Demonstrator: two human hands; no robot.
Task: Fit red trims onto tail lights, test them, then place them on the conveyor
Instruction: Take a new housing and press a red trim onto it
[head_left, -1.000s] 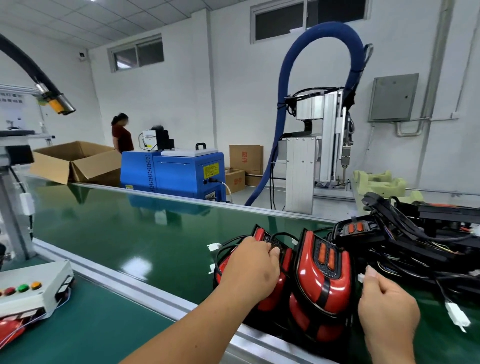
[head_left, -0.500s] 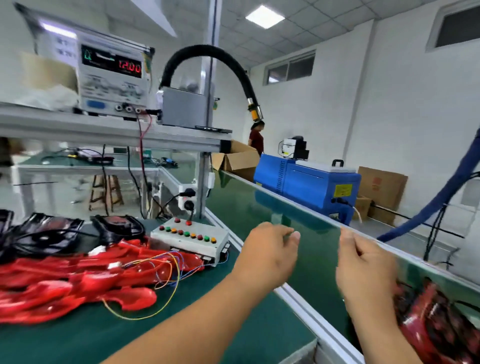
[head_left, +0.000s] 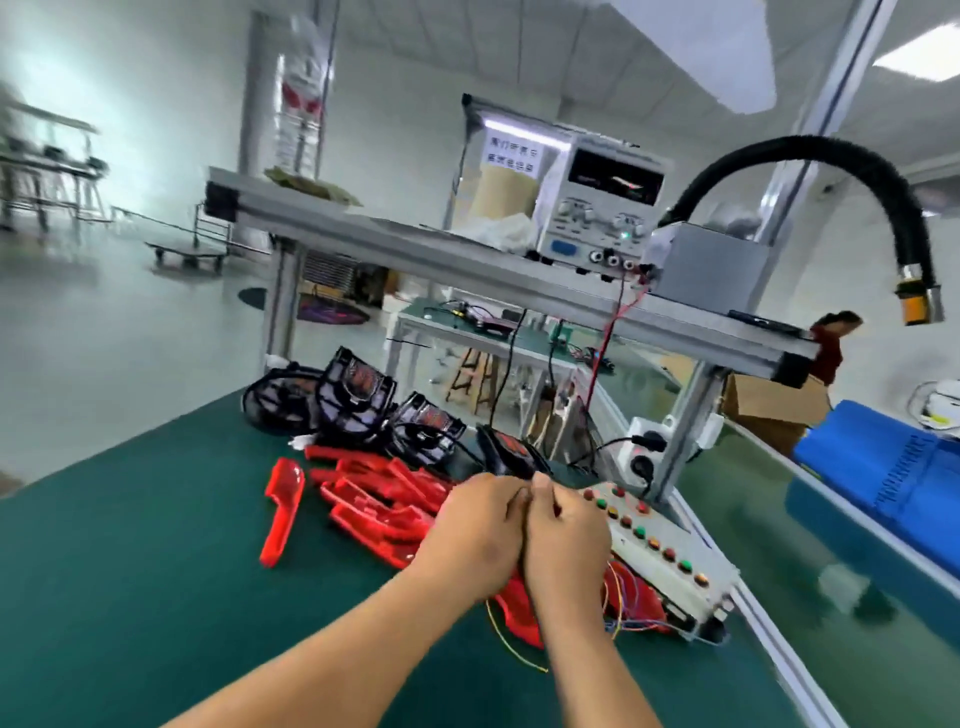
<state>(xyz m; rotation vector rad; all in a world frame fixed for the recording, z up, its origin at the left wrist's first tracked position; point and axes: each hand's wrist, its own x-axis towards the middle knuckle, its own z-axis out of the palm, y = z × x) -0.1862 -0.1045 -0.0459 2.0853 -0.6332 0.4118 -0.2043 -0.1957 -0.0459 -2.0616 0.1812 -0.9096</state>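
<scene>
My left hand (head_left: 470, 535) and my right hand (head_left: 569, 538) are pressed side by side with fingers curled, above the near end of a pile of red trims (head_left: 374, 499) on the green bench. Their fingertips meet just short of a black tail light (head_left: 511, 452). Whether they hold anything is hidden. One red trim (head_left: 283, 514) lies apart at the left. More black tail lights (head_left: 358, 395) stand behind the pile. The green conveyor belt (head_left: 779, 525) runs along the right.
A white button box (head_left: 662, 548) with coloured wires (head_left: 626, 597) lies right of my hands. Overhead, a metal shelf carries a power supply (head_left: 602, 208) and a black hose (head_left: 883, 208). A blue machine (head_left: 883, 478) sits beyond the conveyor, where a person stands far off.
My view has swung left from the conveyor to the bench. Both hands left the tail lights on the belt, moved across, and came together over the red trims.
</scene>
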